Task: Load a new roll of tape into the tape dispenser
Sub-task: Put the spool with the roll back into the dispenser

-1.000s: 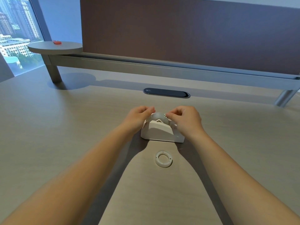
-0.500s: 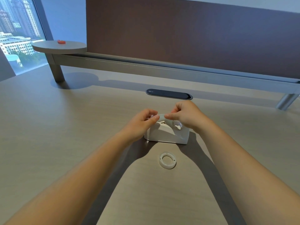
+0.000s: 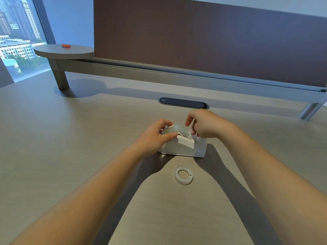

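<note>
A white tape dispenser [image 3: 184, 147] stands on the desk in the middle of the view. A clear roll of tape [image 3: 177, 129] sits in its top slot. My left hand [image 3: 155, 137] grips the roll's left side, thumb laid across the front. My right hand [image 3: 207, 123] hovers over the dispenser's right end, fingers curled down and pinching near the cutter; a strip of tape between them is too faint to confirm. An empty white tape core [image 3: 183, 175] lies flat on the desk just in front of the dispenser.
A dark oval cable grommet [image 3: 184, 103] is set into the desk behind the dispenser. Behind it run a grey rail [image 3: 159, 73] and a brown partition. A round shelf [image 3: 63, 51] with a small red object [image 3: 66, 45] is at the back left.
My right hand has moved from the top of the roll toward the dispenser's right end. My left hand stays on the roll. The camera view has shifted slightly.
</note>
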### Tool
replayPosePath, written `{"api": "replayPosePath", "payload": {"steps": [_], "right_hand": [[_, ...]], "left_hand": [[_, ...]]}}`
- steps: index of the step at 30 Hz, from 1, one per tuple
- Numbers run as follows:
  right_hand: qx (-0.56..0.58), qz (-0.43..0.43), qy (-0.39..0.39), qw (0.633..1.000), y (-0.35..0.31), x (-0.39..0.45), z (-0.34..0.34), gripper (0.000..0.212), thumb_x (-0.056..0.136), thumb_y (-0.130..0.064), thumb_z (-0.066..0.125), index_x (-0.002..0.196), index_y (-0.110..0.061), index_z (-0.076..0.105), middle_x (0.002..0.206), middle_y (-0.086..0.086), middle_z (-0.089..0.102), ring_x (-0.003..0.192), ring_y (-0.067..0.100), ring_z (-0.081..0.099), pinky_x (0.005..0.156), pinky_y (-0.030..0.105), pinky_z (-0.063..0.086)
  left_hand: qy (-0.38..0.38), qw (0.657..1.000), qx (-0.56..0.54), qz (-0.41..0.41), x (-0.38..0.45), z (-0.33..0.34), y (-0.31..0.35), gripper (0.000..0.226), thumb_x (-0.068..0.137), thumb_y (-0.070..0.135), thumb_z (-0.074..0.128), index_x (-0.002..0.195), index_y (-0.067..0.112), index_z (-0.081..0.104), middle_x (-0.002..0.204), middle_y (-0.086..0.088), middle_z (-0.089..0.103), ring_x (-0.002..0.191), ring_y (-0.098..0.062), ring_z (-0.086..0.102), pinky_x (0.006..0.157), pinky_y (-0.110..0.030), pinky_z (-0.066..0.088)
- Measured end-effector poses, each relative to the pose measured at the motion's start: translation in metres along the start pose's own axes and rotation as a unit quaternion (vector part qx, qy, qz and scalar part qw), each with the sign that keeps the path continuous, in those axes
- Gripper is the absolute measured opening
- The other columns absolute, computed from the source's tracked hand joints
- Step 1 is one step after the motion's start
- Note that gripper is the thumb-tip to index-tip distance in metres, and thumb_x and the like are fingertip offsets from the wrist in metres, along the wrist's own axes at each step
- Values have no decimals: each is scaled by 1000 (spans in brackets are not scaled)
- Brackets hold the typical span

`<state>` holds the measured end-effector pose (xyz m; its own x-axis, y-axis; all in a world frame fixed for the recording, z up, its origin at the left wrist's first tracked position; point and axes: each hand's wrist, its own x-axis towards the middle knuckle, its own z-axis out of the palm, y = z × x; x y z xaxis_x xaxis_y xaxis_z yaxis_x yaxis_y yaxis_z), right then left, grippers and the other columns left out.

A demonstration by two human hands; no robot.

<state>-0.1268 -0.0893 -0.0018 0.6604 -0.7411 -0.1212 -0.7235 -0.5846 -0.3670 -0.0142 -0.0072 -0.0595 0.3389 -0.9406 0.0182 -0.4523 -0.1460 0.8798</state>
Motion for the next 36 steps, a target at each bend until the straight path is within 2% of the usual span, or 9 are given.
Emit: {"api": "replayPosePath", "payload": {"steps": [4,8,12,14,18,22,30,34,36], "right_hand": [[67,7,2,998,3,1,3,29,85,3,34,106,-5,52,94,6,46,90,22,45,74,33,38],[93,-10,17,995,6,5,11,14,89,-12,41,94,-9,53,95,5,51,89,22,48,83,41,44],[109,-23,30,993,10,4,11,5,87,-15,50,87,-12,54,79,-1,50,84,19,48,73,32,41],[100,-23,31,994,14,0,5,11,86,-15,51,92,-9,59,77,-2,51,81,18,48,73,31,41],[112,-5,35,993,29,-7,-9,23,88,-18,49,100,-4,62,91,4,56,68,11,47,76,32,38],[178,45,70,981,46,-7,-6,30,83,-26,56,92,0,64,83,5,57,66,11,46,73,35,39],[268,91,91,955,62,-1,13,18,77,-22,65,80,-5,60,75,2,57,64,13,45,72,36,41],[296,88,87,947,65,-3,14,16,77,-20,64,77,-6,58,69,0,53,61,12,41,58,27,38],[312,93,79,942,66,-4,15,17,77,-22,65,73,-7,57,67,0,51,60,13,40,56,26,37]], "left_hand": [[6,1000,2,1,1,1,-1,44,82,29,52,123,17,42,132,-8,47,118,-24,44,96,-36,41],[12,1000,-3,1,1,3,-2,42,83,29,51,122,17,42,131,-8,48,117,-23,45,94,-35,41],[12,1000,-7,-1,1,3,-2,41,83,30,51,121,18,43,131,-8,48,116,-23,45,94,-36,41],[12,1000,-1,-3,1,3,-2,41,83,30,51,122,18,43,131,-7,48,117,-23,45,94,-36,41],[14,1000,-4,-5,2,4,-2,40,84,31,48,122,19,43,133,-6,47,117,-22,44,95,-35,40],[27,1000,-11,1,3,6,-2,37,85,31,46,119,18,45,129,-6,49,107,-16,43,89,-31,38],[36,999,-12,0,5,7,-5,35,85,32,46,119,19,46,127,-6,50,106,-15,43,86,-30,40],[40,999,-4,2,4,8,-5,36,86,32,45,119,19,45,128,-5,50,106,-14,42,84,-29,39],[42,999,-4,3,4,7,-5,36,86,32,45,120,19,45,128,-5,50,106,-14,42,83,-29,38]]}}
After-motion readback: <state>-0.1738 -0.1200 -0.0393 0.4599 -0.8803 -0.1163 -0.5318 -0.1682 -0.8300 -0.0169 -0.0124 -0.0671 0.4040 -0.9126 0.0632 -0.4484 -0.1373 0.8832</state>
